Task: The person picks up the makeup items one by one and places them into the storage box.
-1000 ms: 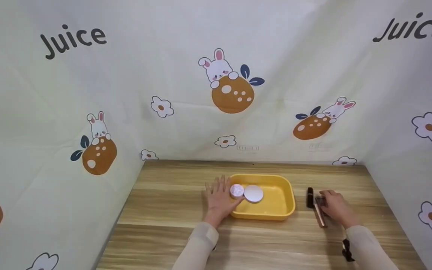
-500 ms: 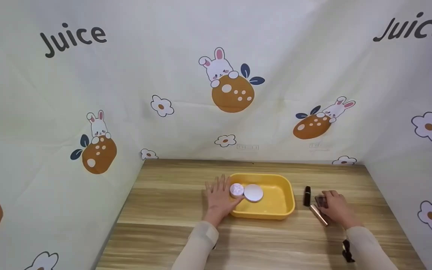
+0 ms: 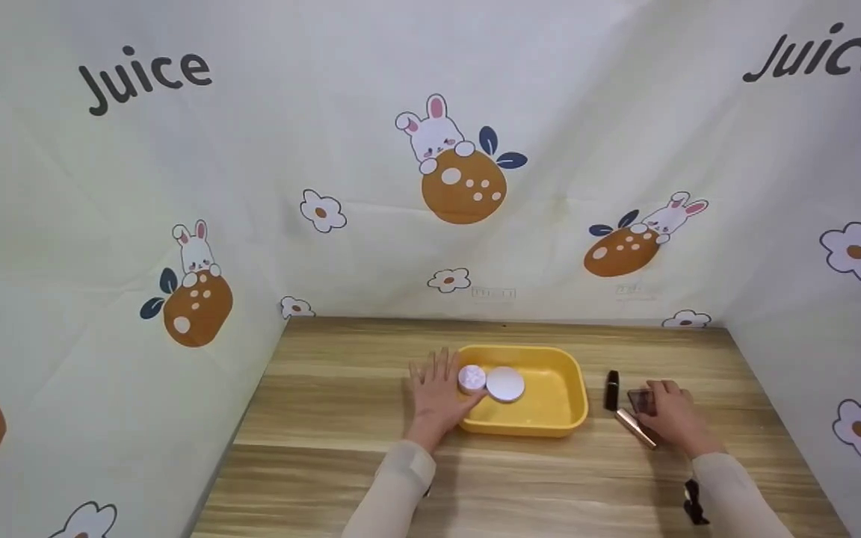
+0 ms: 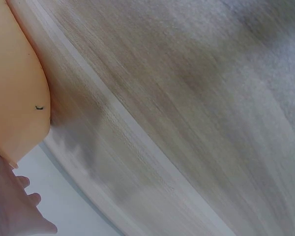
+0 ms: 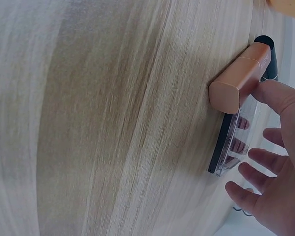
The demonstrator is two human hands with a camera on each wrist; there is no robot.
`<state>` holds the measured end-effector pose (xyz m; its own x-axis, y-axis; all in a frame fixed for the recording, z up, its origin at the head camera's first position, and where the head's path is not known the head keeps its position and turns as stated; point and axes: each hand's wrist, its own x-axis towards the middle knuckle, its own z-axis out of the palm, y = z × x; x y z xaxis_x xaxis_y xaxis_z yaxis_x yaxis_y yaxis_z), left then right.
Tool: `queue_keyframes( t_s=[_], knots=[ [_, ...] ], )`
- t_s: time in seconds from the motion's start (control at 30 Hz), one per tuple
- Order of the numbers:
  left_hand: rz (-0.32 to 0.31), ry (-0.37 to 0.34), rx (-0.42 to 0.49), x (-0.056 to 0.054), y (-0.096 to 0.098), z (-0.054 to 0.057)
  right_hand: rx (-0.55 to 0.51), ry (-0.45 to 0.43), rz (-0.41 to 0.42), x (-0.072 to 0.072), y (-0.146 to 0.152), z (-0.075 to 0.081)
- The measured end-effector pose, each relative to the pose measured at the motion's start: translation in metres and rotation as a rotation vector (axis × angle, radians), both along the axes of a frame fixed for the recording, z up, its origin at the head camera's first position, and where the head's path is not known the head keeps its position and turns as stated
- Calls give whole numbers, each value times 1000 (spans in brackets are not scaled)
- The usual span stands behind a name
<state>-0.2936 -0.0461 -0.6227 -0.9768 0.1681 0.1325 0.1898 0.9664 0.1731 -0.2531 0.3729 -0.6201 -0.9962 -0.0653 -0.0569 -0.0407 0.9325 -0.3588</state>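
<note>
Two hands, one tray, two round containers, two tubes, one palette on a single table [image 3: 326, 388].

Left hand [image 3: 436, 400]: flat, fingers straight and spread, laid over the left rim of the yellow tray [image 3: 557, 403]; grasping nothing. Tray smooth, slightly glossy, rectangular with rounded corners and low walls.

In its left half, two containers side by side: a small round pot [image 3: 472, 377] with patterned whitish top, at far left, and a wider white disc [image 3: 505, 383], plain and smooth, just right of it.

Right of the tray, on bare wood grain, two tubes. Black tube [image 3: 612, 391]: slim, lies roughly near-to-far. Rose-gold tube [image 3: 636, 428]: squarish with softened edges, metallic sheen, lies slantwise on the near side. Beside both, one flat palette [image 3: 638, 400]: clear lid, dark base, reddish-brown pans showing through.

Right hand [image 3: 673, 413] hangs over the palette's right part, fingers loose and parted, no grip visible. Thumb tip at the rose-gold tube in the right wrist view; cannot tell whether touching.

Backdrop [image 3: 371, 112]: pale creased sheeting, three rabbits on orange fruit, two "Juice" prints.
</note>
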Motion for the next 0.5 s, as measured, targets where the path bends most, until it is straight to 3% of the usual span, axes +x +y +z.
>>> queue_keyframes(
  t_s=[0.5],
  knots=[
    [5,-3,10,0,-1,-2,6,-34,-56,2,1,1]
  ],
)
